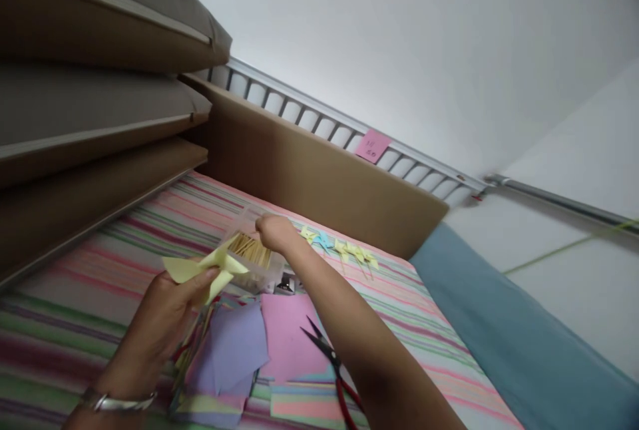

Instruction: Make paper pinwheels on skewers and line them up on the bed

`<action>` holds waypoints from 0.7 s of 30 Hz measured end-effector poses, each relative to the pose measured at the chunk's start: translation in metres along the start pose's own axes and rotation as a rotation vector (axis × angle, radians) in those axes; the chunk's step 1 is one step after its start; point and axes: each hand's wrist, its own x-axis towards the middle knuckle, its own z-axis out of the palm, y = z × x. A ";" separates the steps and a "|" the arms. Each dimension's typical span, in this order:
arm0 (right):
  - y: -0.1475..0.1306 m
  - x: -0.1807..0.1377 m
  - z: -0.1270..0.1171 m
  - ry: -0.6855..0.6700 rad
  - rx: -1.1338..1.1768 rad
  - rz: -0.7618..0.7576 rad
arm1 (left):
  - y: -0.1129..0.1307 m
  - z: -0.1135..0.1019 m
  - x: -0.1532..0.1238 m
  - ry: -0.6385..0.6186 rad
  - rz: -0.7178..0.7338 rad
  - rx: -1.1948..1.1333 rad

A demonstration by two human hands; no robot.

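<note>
My left hand [172, 303] pinches a yellow paper pinwheel [214, 270] with folded blades, thumb on its front. My right hand [277, 233] is at the far right side of a clear plastic box [267, 277], fingers curled closed; what they hold, if anything, is too small to make out. Thin wooden sticks [249, 249] fill part of this box. Beneath my right forearm lie scissors [327, 350] with red handles, blades apart, over pink paper sheets [289, 330]. Purple paper sheets [237, 347] are stacked below my left hand.
Finished-looking yellow pinwheels [354, 251] and a blue pinwheel [323, 240] on sticks lie beyond my right arm. A striped cloth [120, 283] covers the surface. A cardboard panel [319, 170] closes the back, and grey padded slabs [100, 107] stand at left.
</note>
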 end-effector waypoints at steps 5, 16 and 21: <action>0.005 -0.109 -0.003 0.206 0.229 0.114 | -0.021 0.020 -0.013 -0.217 -0.063 0.261; 0.012 -0.227 0.083 0.421 1.638 0.393 | -0.074 0.064 -0.042 -0.714 -0.040 0.568; 0.020 -0.224 0.079 0.406 1.723 0.367 | -0.087 0.067 -0.034 -0.694 0.065 0.609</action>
